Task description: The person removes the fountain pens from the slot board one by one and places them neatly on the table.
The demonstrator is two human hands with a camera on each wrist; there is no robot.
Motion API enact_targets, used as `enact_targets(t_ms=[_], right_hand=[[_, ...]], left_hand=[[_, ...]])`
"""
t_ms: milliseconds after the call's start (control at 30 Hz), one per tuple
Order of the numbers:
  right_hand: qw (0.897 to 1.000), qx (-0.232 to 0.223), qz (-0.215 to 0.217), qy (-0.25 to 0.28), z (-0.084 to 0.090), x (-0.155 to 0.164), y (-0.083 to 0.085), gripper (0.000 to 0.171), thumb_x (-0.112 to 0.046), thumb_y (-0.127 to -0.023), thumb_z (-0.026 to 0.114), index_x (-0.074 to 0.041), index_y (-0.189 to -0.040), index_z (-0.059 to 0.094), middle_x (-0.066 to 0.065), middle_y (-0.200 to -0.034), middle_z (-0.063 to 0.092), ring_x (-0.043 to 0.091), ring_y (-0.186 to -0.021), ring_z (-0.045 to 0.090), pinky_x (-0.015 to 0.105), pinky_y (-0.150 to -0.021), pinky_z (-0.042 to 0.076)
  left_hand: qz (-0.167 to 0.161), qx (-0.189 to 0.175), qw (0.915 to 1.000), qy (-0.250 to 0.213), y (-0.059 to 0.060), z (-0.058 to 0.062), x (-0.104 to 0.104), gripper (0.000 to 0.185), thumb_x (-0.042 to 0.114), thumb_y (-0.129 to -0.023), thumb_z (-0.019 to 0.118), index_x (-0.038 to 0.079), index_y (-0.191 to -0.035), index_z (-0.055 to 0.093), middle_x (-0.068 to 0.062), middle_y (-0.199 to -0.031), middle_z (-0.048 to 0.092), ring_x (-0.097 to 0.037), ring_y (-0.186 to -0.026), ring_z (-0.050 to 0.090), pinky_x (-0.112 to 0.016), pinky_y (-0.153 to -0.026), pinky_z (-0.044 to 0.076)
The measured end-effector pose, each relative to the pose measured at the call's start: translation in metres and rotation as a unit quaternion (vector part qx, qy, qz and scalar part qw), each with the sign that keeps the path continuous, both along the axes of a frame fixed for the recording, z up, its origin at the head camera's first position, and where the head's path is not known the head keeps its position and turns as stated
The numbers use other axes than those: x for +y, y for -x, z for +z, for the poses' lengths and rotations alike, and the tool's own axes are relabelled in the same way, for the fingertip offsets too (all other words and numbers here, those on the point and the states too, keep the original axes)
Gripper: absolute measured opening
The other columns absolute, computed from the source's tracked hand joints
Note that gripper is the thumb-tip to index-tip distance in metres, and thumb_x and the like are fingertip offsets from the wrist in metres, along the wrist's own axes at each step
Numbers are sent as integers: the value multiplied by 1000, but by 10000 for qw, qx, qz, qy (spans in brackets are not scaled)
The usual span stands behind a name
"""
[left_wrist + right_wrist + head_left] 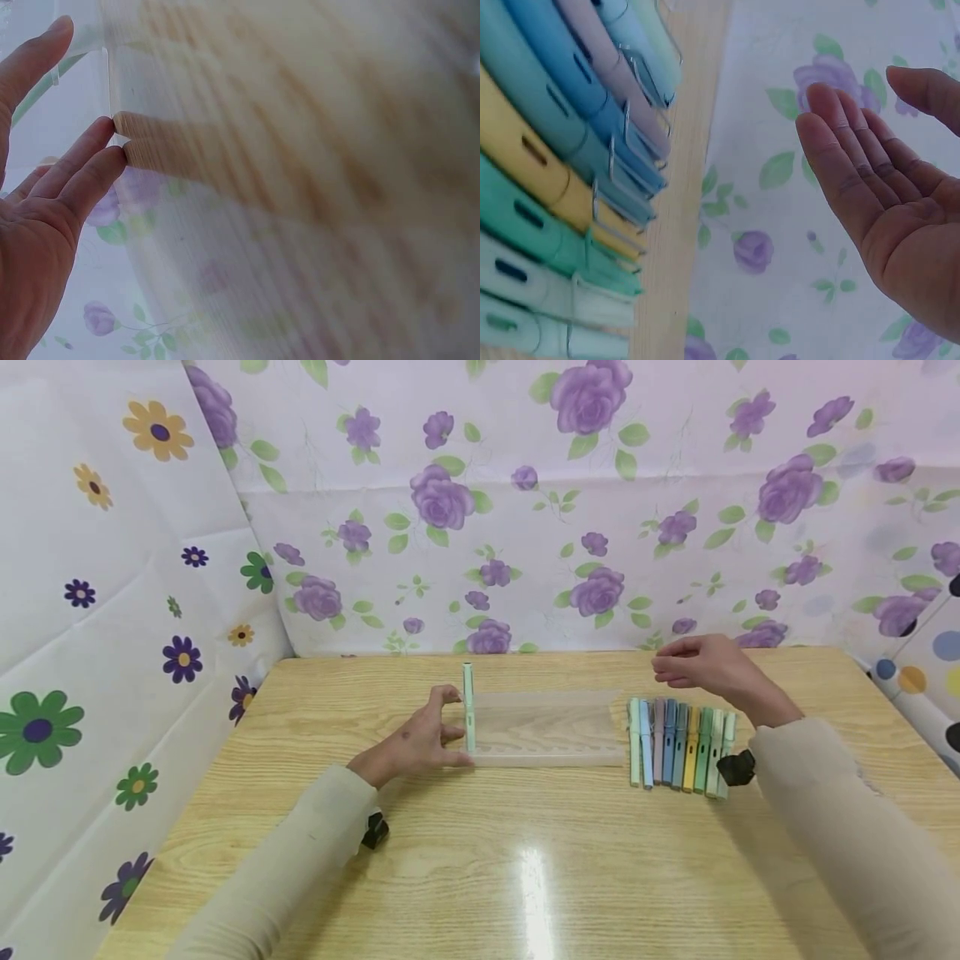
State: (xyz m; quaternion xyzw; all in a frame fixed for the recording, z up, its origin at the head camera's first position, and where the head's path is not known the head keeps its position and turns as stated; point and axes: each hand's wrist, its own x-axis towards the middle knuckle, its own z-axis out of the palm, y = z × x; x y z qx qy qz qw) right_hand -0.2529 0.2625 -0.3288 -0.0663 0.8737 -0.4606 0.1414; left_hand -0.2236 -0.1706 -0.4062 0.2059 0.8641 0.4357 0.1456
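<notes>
A clear plastic rack with a notched front strip lies on the table. At its left end stands a pale green pen, upright in the head view. My left hand spans that end, thumb at the front edge and fingers by the pen and back part. In the left wrist view, the fingertips of this hand touch a shiny surface. My right hand hovers behind the row of pens, holding nothing. Its fingers are nearly straight, the thumb apart, in the right wrist view.
The pens lie side by side right of the rack, in light green, blue, mauve, yellow and green, clips toward the back. The wooden table ends at a flowered cloth behind, and another flowered cloth hangs at the left.
</notes>
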Motion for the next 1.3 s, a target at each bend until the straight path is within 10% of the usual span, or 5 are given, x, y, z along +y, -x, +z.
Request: enact_targets(t_ms=[1300], right_hand=[[9911, 793, 1027, 304, 14, -126, 11, 36, -20, -99, 65, 2, -128, 62, 15, -109, 70, 25, -99, 69, 37, -90, 55]], left_hand=[[-34, -142, 9997, -174, 0, 0, -1, 93, 15, -81, 85, 16, -144, 16, -14, -161, 14, -32, -129, 54, -41, -96, 52]])
